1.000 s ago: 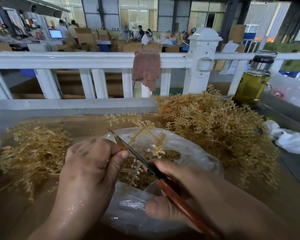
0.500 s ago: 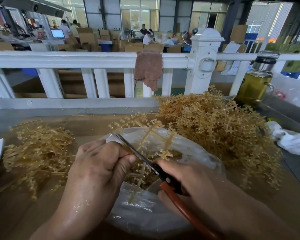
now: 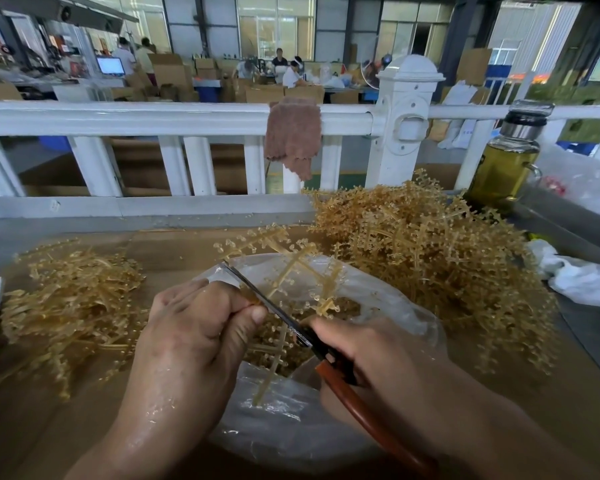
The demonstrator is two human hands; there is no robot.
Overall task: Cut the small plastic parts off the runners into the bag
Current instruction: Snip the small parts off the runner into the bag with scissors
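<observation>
My left hand (image 3: pixel 196 327) grips an amber plastic runner (image 3: pixel 291 268) that stands over the open clear bag (image 3: pixel 388 303); small parts branch off its arms. My right hand (image 3: pixel 371 362) holds scissors (image 3: pixel 274 306) with red-brown handles, and the dark blades lie across the runner just past my left thumb. Cut parts lie inside the bag. A tall heap of uncut runners (image 3: pixel 430 251) sits to the right. On the left lies a flatter heap of runners (image 3: pixel 70 303).
A white railing (image 3: pixel 187 117) runs along the far side of the brown table (image 3: pixel 586 393). A brown cloth (image 3: pixel 293 136) hangs over it. A jar of yellow liquid (image 3: pixel 506 164) stands at the back right, with white plastic bags (image 3: pixel 582 278) below it.
The runner has turned and risen in my left hand, so its branches stand higher over the bag. The scissors have shifted along it with my right hand.
</observation>
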